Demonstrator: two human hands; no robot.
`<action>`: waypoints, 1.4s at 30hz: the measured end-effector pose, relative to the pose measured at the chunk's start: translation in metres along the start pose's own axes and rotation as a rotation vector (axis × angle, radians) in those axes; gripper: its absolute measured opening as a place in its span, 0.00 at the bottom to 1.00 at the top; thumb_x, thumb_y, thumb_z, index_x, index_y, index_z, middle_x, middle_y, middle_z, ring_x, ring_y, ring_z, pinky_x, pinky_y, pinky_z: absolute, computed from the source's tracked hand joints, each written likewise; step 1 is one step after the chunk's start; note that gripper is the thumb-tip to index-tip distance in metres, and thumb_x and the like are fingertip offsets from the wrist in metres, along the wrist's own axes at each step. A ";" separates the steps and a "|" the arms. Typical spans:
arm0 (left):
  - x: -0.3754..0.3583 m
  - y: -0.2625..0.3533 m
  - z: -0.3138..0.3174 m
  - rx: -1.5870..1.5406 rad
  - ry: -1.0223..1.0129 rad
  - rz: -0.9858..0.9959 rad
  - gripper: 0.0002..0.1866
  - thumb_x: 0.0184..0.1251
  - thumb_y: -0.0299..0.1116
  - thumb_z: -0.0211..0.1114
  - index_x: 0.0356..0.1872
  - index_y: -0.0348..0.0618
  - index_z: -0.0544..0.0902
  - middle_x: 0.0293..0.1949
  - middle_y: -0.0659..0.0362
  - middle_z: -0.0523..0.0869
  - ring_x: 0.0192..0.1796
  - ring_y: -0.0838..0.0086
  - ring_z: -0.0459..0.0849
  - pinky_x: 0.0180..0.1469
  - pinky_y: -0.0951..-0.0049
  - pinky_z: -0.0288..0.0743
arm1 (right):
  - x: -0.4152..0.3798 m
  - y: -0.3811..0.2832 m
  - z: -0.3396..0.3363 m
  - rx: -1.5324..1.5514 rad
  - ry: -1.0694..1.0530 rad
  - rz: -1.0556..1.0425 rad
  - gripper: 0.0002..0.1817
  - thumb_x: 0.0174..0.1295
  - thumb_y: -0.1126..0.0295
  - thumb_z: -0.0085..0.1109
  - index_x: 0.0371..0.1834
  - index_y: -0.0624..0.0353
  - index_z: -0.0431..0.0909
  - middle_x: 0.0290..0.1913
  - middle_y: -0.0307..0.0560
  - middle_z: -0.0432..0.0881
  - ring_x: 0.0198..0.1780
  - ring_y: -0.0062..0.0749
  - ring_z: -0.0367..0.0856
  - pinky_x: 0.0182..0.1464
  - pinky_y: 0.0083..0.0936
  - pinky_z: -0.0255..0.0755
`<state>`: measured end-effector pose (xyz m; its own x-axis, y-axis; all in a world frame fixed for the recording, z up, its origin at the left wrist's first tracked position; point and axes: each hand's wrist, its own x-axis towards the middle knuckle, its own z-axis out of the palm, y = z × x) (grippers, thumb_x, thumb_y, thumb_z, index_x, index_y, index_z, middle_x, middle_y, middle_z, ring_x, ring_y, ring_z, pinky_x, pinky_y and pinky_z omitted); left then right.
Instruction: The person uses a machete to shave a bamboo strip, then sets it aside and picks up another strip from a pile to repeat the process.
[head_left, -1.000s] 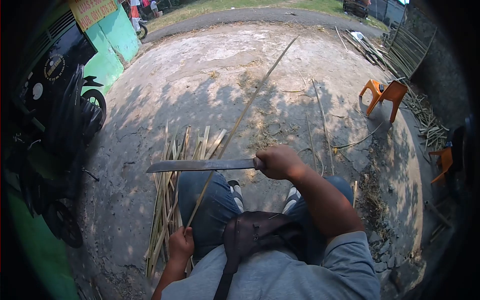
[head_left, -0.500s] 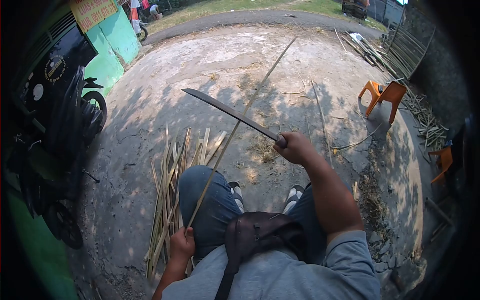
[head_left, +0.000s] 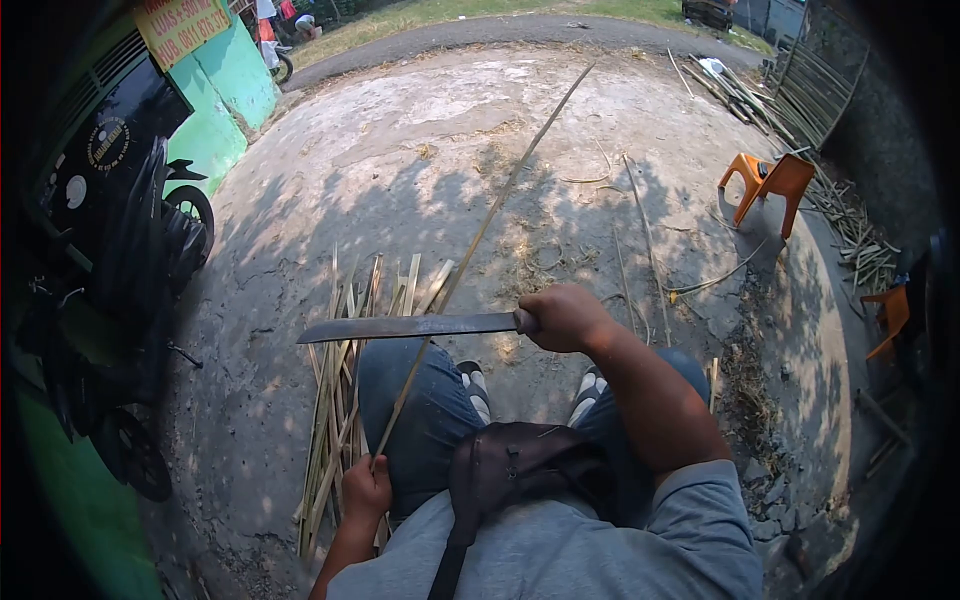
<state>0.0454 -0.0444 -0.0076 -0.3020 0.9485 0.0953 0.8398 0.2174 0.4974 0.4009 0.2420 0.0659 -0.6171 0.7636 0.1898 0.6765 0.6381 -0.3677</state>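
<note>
My right hand is closed round the handle of a machete, its long blade pointing left. The blade crosses a long, thin bamboo strip just above my left knee and appears to touch it. Low on the left, my left hand grips the near end of that strip, which slants up and away to the right across the ground. Beside my left leg lies a loose pile of split bamboo strips, partly behind the leg and left arm.
An orange plastic chair stands at the right with a small dark object on it. Cut bamboo pieces are heaped along the right wall. A dark motorcycle is parked at the left. Thin strips lie on the concrete ahead.
My right hand has drawn the machete down the strip toward me, and the blade has turned from slanting to nearly level. The left hand keeps its hold in almost the same place.
</note>
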 end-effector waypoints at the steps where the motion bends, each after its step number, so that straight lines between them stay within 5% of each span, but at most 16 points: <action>1: 0.000 0.000 0.000 0.005 0.002 0.004 0.38 0.82 0.65 0.49 0.25 0.35 0.75 0.23 0.35 0.78 0.34 0.30 0.81 0.33 0.41 0.70 | 0.000 0.001 -0.002 -0.008 0.002 0.003 0.09 0.64 0.60 0.61 0.32 0.52 0.84 0.28 0.56 0.85 0.35 0.60 0.87 0.40 0.53 0.79; 25: 0.001 -0.003 0.001 -0.026 -0.015 -0.002 0.39 0.82 0.67 0.48 0.26 0.35 0.75 0.23 0.35 0.78 0.35 0.30 0.81 0.33 0.42 0.69 | -0.001 -0.010 -0.001 0.016 0.025 -0.083 0.11 0.65 0.58 0.61 0.30 0.51 0.84 0.30 0.53 0.86 0.35 0.57 0.87 0.39 0.52 0.80; 34: 0.000 0.001 -0.001 -0.020 -0.003 -0.018 0.40 0.81 0.68 0.48 0.25 0.35 0.75 0.23 0.35 0.78 0.35 0.30 0.81 0.33 0.42 0.70 | -0.001 0.017 -0.013 0.067 0.040 0.125 0.12 0.67 0.58 0.59 0.31 0.53 0.84 0.29 0.57 0.85 0.36 0.61 0.86 0.40 0.54 0.79; 42: 0.001 -0.002 0.001 -0.067 -0.014 -0.010 0.40 0.82 0.67 0.48 0.25 0.35 0.74 0.23 0.35 0.78 0.34 0.30 0.81 0.32 0.42 0.69 | -0.004 0.002 -0.002 0.040 0.052 -0.005 0.11 0.66 0.58 0.61 0.32 0.51 0.86 0.30 0.55 0.86 0.36 0.59 0.87 0.40 0.52 0.80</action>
<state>0.0440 -0.0436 -0.0097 -0.3036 0.9496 0.0785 0.8045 0.2113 0.5551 0.4055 0.2406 0.0661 -0.5983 0.7650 0.2384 0.6562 0.6385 -0.4022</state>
